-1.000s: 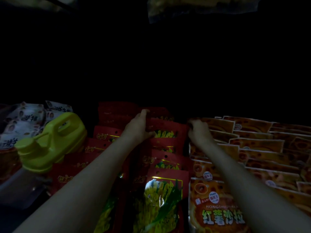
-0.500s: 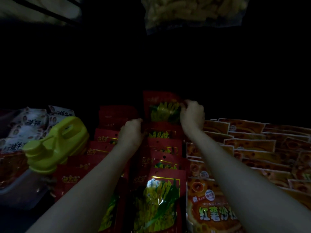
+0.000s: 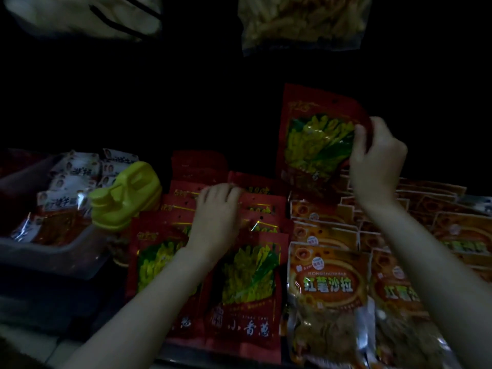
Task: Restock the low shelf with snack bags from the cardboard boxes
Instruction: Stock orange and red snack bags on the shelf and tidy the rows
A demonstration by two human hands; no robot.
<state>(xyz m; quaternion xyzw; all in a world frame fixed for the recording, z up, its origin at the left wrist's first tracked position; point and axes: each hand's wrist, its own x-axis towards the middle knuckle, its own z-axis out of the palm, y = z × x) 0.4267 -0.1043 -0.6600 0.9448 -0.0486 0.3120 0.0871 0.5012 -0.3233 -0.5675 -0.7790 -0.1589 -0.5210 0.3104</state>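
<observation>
Yellow-green plastic jug [image 3: 125, 195] lying tilted at left, against edge of grey bin [image 3: 53, 255], clear bag of pale stick snacks [image 3: 303, 21] hanging far top centre, whitish bag w/ dark straps [image 3: 82, 17] far top left, rest too dark to tell

Lifted bag: we see a red snack bag [image 3: 316, 139] upright at one o'clock, raised above the rows.
Shelf rows: our red bags [image 3: 247, 283] overlap flat at six o'clock.

One head-worn view, looking forward and down onto the overlapping rows of red snack bags [image 3: 247, 278], close enough that both forearms run in from the bottom edge. Right of those rows lie orange bags [image 3: 328, 283]; left, a yellow jug [image 3: 125, 195]; beyond, darkness.
</observation>
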